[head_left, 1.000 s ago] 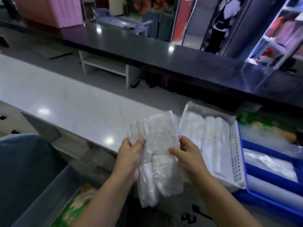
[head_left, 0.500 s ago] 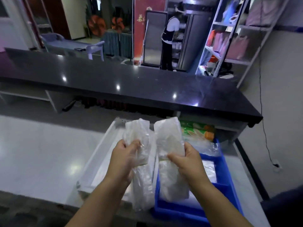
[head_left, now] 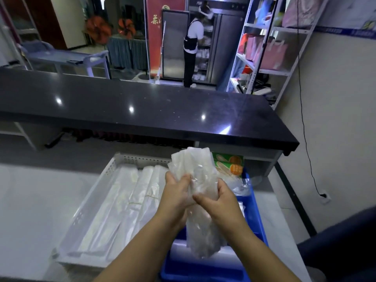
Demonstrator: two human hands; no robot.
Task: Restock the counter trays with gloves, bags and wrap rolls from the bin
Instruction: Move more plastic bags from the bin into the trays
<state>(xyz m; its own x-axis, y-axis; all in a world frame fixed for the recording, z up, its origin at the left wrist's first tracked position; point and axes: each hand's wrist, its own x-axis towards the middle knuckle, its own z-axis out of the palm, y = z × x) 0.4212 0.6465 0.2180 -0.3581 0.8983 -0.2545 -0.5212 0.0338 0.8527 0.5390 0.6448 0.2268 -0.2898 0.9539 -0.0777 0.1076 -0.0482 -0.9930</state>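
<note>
Head view is showing the left hand [head_left: 175,192] and right hand [head_left: 220,203] both curling around a clear bag bundle [head_left: 193,161], holding it upright over the edge where the white tray [head_left: 81,216] and blue tray [head_left: 203,270] are meeting. White counter [head_left: 30,200] is lying open leftward, and a dark ledge [head_left: 142,106] is overhanging behind. The bundle is hiding much of the blue tray's contents, and glare is blurring how many packs it holds.

The white counter [head_left: 30,200] bears a white tray [head_left: 83,212] just beside a blue tray [head_left: 259,220].
</note>
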